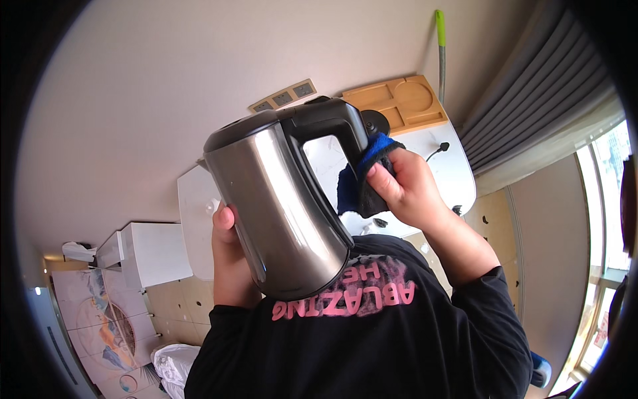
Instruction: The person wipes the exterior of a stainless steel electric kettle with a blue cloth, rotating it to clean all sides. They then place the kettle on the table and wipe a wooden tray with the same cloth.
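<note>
A stainless steel electric kettle with a black lid and handle is held up in front of my chest, tilted, its base towards me. My left hand supports its left side; the thumb shows, and the fingers are hidden behind the steel body. A blue and black cloth is bunched in my right hand, which presses it around the lower end of the kettle's black handle.
Behind the kettle stands a white table with a wooden tray, a black round kettle base and a black plug. Wall sockets sit above it. A grey curtain hangs right, a white cabinet stands left.
</note>
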Available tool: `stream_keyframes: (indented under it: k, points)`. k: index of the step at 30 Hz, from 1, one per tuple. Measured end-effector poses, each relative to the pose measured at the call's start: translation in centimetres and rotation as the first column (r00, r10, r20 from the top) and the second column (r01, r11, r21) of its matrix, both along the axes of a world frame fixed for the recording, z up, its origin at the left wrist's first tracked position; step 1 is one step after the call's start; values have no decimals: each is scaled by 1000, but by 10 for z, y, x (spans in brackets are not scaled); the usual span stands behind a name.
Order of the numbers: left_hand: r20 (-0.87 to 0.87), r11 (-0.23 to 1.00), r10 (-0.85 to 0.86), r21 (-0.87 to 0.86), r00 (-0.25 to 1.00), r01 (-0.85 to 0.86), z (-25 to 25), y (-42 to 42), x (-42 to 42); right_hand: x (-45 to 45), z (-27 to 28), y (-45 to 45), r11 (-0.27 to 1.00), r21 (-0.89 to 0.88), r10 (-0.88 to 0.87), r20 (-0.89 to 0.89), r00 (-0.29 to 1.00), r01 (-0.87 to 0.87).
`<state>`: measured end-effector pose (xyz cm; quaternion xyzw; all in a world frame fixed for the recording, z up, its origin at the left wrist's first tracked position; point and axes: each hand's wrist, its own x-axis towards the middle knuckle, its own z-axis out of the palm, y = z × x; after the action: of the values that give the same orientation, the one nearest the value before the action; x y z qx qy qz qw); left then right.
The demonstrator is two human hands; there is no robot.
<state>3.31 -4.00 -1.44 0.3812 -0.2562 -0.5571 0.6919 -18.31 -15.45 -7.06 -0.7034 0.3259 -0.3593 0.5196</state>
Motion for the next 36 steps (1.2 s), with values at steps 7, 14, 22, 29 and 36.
stream_keyframes:
  k: [7, 14, 22, 29, 36]
  points:
    - [256, 940, -309, -65, 916, 335, -50, 4, 59, 23, 9, -7, 991, 80, -116, 177, 977, 104]
    - [348, 947, -264, -85, 900, 311, -42, 6, 46, 20, 3, -2, 954, 206, 82, 522, 849, -219]
    - [267, 982, -123, -106, 956, 156, -33, 14, 26, 11, 2, -4, 935, 275, 88, 428, 899, -222]
    - [220, 995, -25, -85, 975, 45, -22, 17, 11, 16, 6, -2, 941, 217, 136, 464, 875, -261]
    - [295, 993, 57, -119, 954, -22, -16, 13, 5, 11, -29, 18, 892, 267, 184, 521, 833, -364]
